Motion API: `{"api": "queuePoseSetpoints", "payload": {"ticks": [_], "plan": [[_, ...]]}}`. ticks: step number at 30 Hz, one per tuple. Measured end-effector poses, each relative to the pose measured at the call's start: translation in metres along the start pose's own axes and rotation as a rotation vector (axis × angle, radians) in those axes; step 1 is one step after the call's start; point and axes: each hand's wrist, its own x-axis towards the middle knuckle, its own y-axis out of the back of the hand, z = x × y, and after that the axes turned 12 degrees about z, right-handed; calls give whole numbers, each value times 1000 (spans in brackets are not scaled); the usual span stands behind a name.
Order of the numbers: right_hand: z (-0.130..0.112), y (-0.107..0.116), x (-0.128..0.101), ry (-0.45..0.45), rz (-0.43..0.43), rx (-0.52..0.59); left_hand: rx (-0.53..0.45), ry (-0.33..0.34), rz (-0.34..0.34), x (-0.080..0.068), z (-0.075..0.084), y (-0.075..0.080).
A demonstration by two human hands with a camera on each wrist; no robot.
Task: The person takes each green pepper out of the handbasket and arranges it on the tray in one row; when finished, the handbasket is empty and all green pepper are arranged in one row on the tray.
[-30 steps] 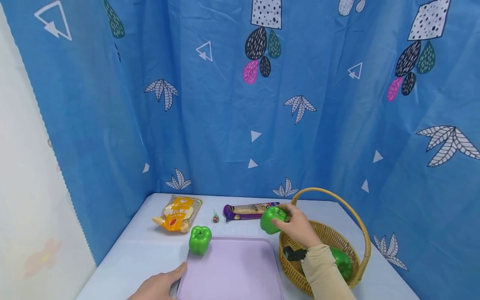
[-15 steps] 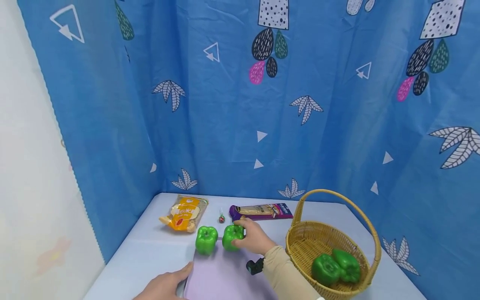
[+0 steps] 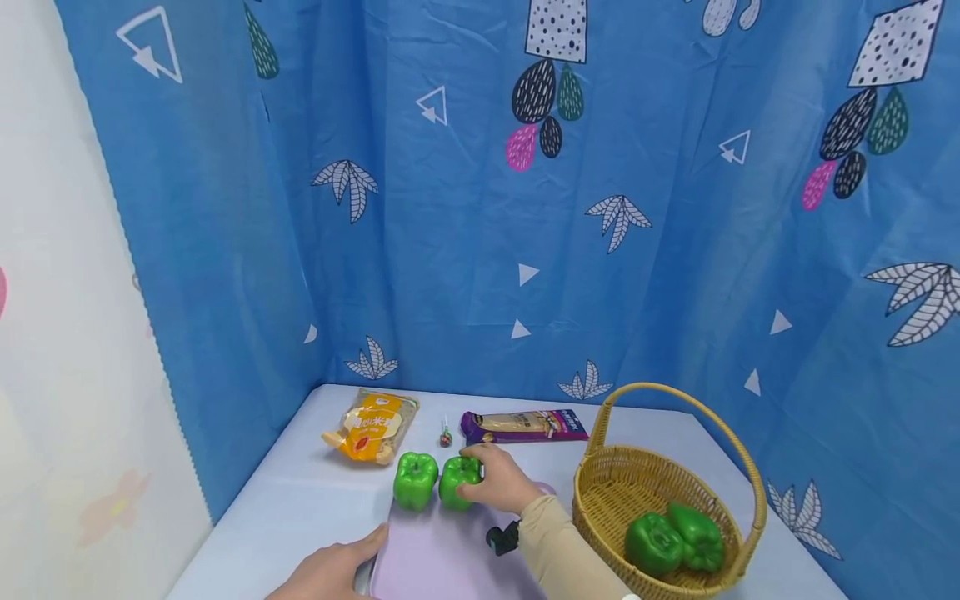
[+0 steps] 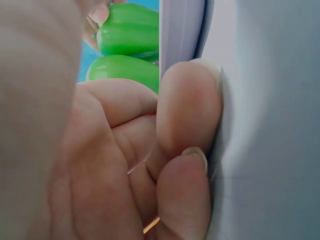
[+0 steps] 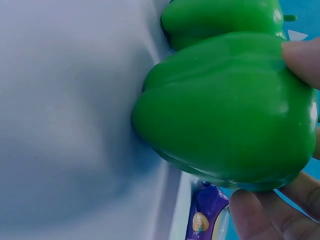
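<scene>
My right hand (image 3: 498, 479) grips a green bell pepper (image 3: 452, 483) at the back of the pale purple tray (image 3: 420, 554). In the right wrist view, the thumb and fingers lie around the stem end of this bell pepper (image 5: 225, 110), and its lower end is right at the tray's surface. A second green bell pepper (image 3: 416, 481) stands upright close beside it, at the tray's back left corner. My left hand (image 3: 326, 571) rests at the tray's left edge; in the left wrist view, its fingertips (image 4: 190, 105) are low against the outer side of the tray's rim (image 4: 182, 40).
A wicker basket (image 3: 585, 500) with a tall handle stands right of the tray, holding two green bell peppers (image 3: 654, 543). Behind the tray lie a yellow food bag (image 3: 372, 427), a small lollipop (image 3: 446, 437) and a long purple packet (image 3: 525, 426). Blue curtains (image 3: 450, 208) hang behind the table.
My right hand has carried the bell pepper from above the basket leftward and lowered it beside the other one on the tray. My left hand has stayed at the tray's edge.
</scene>
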Motion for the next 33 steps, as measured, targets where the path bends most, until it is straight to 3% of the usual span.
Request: {"api": "queuePoseSetpoints", "payload": {"ticks": [13, 18, 22, 26, 30, 33], "plan": [[4, 0, -5, 4, -8, -10, 8, -38, 7, 1, -1, -7], [2, 11, -10, -34, -18, -27, 17, -46, 15, 0, 0, -9], [5, 43, -20, -49, 47, -8, 16, -48, 12, -1, 1, -10], [18, 93, -36, -58, 197, -6, 13, -48, -2, 0, 2, -8], [38, 136, -54, -152, 317, -45, 0, -23, -2, -2, 2, -4], [58, 152, -67, -220, 342, -85, -10, 6, -6, -4, 2, -1]]}}
